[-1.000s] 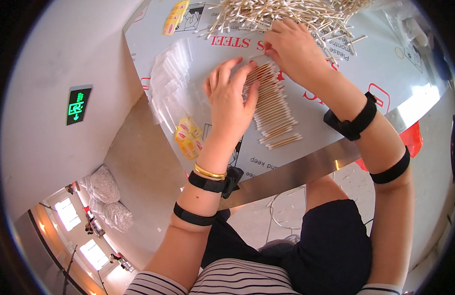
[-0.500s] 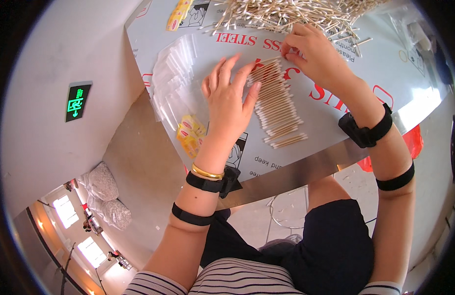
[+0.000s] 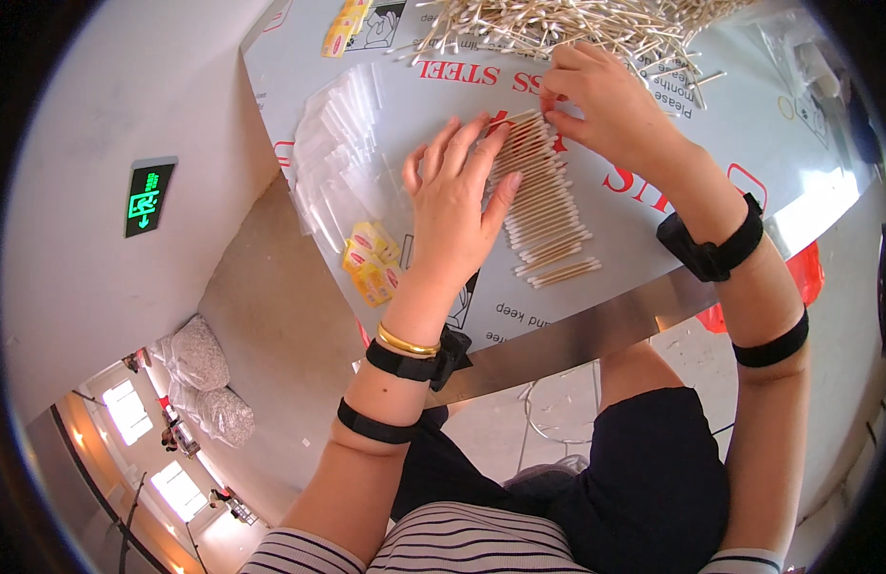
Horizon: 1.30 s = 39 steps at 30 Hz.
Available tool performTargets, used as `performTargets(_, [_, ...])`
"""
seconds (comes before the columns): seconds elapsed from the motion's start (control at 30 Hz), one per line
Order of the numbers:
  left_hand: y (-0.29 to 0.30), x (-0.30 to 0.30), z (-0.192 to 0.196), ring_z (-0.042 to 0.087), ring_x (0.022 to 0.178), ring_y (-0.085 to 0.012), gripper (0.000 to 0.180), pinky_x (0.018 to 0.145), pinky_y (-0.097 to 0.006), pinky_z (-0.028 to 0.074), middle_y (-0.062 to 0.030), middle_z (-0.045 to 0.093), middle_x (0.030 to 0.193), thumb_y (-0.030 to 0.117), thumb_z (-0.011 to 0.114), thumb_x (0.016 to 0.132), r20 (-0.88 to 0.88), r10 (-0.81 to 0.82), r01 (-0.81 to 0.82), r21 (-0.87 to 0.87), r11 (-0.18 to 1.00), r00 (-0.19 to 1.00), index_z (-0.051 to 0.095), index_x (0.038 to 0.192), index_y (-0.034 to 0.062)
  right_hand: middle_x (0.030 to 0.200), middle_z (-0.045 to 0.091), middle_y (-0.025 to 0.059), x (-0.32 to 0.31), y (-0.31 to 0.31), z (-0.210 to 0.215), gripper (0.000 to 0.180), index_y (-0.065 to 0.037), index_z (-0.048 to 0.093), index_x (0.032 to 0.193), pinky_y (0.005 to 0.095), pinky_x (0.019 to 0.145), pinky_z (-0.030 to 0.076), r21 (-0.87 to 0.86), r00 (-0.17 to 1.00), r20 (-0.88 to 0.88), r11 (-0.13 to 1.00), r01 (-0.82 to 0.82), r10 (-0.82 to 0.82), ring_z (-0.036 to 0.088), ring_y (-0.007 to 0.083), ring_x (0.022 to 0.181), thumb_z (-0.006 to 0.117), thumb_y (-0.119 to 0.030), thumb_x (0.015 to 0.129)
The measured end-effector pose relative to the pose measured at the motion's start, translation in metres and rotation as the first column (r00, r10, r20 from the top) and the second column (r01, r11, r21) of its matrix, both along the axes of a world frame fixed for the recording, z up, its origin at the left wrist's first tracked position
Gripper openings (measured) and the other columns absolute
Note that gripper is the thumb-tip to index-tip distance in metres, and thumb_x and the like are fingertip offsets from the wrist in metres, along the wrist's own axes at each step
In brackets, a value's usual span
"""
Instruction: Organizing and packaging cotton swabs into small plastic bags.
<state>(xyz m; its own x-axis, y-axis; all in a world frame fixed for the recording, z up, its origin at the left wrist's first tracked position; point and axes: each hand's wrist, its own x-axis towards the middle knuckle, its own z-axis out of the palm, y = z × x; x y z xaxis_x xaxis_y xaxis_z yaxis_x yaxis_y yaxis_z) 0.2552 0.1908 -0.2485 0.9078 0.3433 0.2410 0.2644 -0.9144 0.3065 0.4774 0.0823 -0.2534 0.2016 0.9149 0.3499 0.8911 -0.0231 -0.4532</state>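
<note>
Cotton swabs lie side by side in a long row (image 3: 545,206), white tips at both ends, with a small separate group (image 3: 564,274) at the near end. My left hand (image 3: 453,201) is open along the row's left side, fingers spread, index fingertip and thumb by the swab tips. At the far right end of the row, my right hand (image 3: 610,105) has its fingers curled and thumb and fingertips brought together; what they pinch, if anything, is hidden. A large loose heap of cotton swabs (image 3: 548,27) lies beyond my right hand.
Clear plastic sleeves (image 3: 333,134) are fanned out on the left of the grey, film-covered table (image 3: 644,258). Yellow printed packets (image 3: 369,263) lie near its left edge, another yellow strip (image 3: 345,27) farther back. A clear bag (image 3: 807,57) sits far right; red plastic (image 3: 807,275) shows below the table.
My left hand has shifted slightly right, closer against the row, and its fingers have drawn nearer the swab tips. My right hand has moved slightly left at the far end.
</note>
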Motion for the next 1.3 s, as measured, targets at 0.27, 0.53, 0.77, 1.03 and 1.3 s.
performTargets(0.27, [0.004,0.004,-0.001,0.052,0.135,-0.0299,0.047,0.115,-0.047,0.029,-0.0074,0.06,0.145,0.038,0.064,0.101,0.126,0.032,-0.023,-0.072,0.997,0.992,0.061,0.141,0.0131,0.099,0.062,0.0082,0.001,0.0,0.003,0.009,-0.007,0.07,0.089,0.0418,0.095,0.05,-0.009,1.0,-0.022,1.0,-0.01,0.01,0.061,0.029,0.103,0.073,-0.015,0.086])
performTargets(0.53, [0.008,0.012,0.026,0.062,0.113,-0.024,0.029,0.104,-0.043,0.035,-0.0043,0.069,0.12,0.024,0.079,0.09,0.266,0.021,-0.006,-0.059,0.998,0.964,0.072,0.115,0.012,0.092,0.063,0.0118,-0.021,-0.013,0.041,0.01,-0.003,0.069,0.089,0.041,0.087,0.052,0.107,0.944,-0.322,0.994,-0.038,0.071,0.062,0.0301,0.095,0.073,-0.011,0.085])
performTargets(0.77, [-0.015,-0.007,0.07,0.063,0.082,-0.0177,0.01,0.091,-0.036,0.038,0.003,0.071,0.087,0.016,0.08,0.088,0.289,0.025,0.029,-0.179,0.983,0.957,0.071,0.092,0.0125,0.09,0.061,0.013,-0.045,-0.028,0.07,0.012,0.001,0.066,0.088,0.039,0.081,0.054,0.172,0.899,-0.422,0.984,-0.05,0.119,0.063,0.0304,0.089,0.073,-0.008,0.083])
performTargets(1.03, [-0.051,-0.049,0.125,0.064,0.078,-0.0114,0.011,0.082,-0.029,0.047,-0.0023,0.073,0.086,0.013,0.07,0.1,0.255,0.295,0.002,-0.76,0.65,0.921,0.073,0.098,0.0026,0.086,0.059,0.0092,-0.079,-0.048,0.131,0.011,0.0,0.062,0.089,0.0342,0.079,0.051,0.27,0.77,-0.589,0.958,-0.099,0.245,0.059,0.0222,0.083,0.069,-0.003,0.082])
performTargets(1.3, [-0.114,-0.102,0.233,0.071,0.083,-0.0124,0.019,0.078,-0.028,0.055,-0.0068,0.076,0.09,0.017,0.066,0.104,0.295,0.321,0.118,-0.874,0.472,0.9,0.071,0.099,-0.0005,0.087,0.062,0.0064,-0.128,-0.104,0.226,0.01,0.001,0.062,0.092,0.0304,0.079,0.051,0.351,0.673,-0.642,0.921,-0.169,0.368,0.06,0.0162,0.082,0.067,-0.001,0.084])
